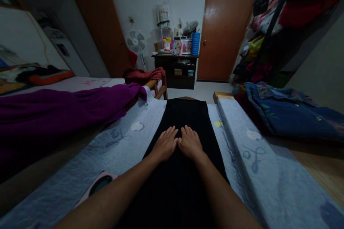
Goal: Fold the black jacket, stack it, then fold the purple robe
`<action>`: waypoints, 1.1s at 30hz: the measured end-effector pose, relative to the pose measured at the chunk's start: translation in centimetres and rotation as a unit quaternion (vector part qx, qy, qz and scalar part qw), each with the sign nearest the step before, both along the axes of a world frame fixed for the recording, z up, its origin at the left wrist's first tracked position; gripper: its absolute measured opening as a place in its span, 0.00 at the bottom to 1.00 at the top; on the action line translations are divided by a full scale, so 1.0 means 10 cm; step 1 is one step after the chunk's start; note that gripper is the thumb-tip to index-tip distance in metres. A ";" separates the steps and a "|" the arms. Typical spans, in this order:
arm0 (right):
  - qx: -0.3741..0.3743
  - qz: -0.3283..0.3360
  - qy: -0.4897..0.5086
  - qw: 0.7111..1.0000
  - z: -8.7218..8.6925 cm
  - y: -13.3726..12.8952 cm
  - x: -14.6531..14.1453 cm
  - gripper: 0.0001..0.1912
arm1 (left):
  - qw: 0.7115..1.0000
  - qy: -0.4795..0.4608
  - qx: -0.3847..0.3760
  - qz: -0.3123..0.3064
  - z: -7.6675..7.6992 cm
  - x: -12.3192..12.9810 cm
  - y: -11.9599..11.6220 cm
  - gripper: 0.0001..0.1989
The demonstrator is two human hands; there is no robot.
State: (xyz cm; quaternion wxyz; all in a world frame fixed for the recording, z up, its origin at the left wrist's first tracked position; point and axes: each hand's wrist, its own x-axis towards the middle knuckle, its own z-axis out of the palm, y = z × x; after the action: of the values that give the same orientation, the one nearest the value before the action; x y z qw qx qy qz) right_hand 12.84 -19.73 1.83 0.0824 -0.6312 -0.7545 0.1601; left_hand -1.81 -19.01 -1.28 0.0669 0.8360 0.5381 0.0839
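Note:
A long black garment [185,112] is spread flat over the light blue patterned bed sheet [150,114], narrowing toward its far end. Both palms are down on the cloth, side by side near its middle, with the thumbs almost meeting. My left hand [166,143] is flat, its fingers stretched forward. My right hand [189,142] lies the same way, fingers extended and holding nothing. The garment's exact kind cannot be told, since its near part is dark and partly behind my forearms. A pink-edged object with a dark round part [100,184] sits partly hidden by my left forearm.
Purple cloth [67,109] is draped along the left. Folded denim clothing [292,111] rests at the right beside a raised, sheet-covered edge [249,143]. Beyond the bed stand a dark cabinet [174,73], a fan [135,42] and a brown door [220,25]. Clothes hang at upper right.

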 end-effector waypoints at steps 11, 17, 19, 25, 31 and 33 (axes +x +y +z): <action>-0.001 -0.001 -0.002 1.000 0.04 0.01 0.03 0.31 | 0.999 0.017 0.035 0.007 -0.03 0.02 -0.01 0.26; 0.000 -0.077 -0.023 0.997 0.03 0.03 0.10 0.32 | 0.999 0.014 0.029 0.004 0.03 0.03 -0.02 0.28; -0.002 -0.113 -0.033 0.993 0.01 0.03 0.12 0.35 | 1.000 0.014 0.024 0.005 0.06 0.04 -0.04 0.29; -0.013 -0.121 -0.030 0.992 -0.04 0.05 0.14 0.36 | 1.000 0.009 0.022 0.010 0.06 0.06 -0.05 0.28; -0.004 -0.077 -0.021 0.997 -0.09 0.08 0.15 0.35 | 1.000 0.007 0.026 0.011 0.12 0.09 -0.06 0.26; 0.009 -0.077 -0.015 0.997 -0.10 0.08 0.15 0.34 | 1.000 0.013 0.012 0.012 0.21 0.13 -0.12 0.26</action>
State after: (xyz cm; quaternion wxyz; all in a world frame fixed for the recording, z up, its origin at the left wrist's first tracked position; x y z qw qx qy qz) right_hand 14.39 -18.93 0.83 0.0885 -0.6887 -0.7063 0.1374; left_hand -0.46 -20.20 0.82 0.0483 0.8314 0.5477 0.0800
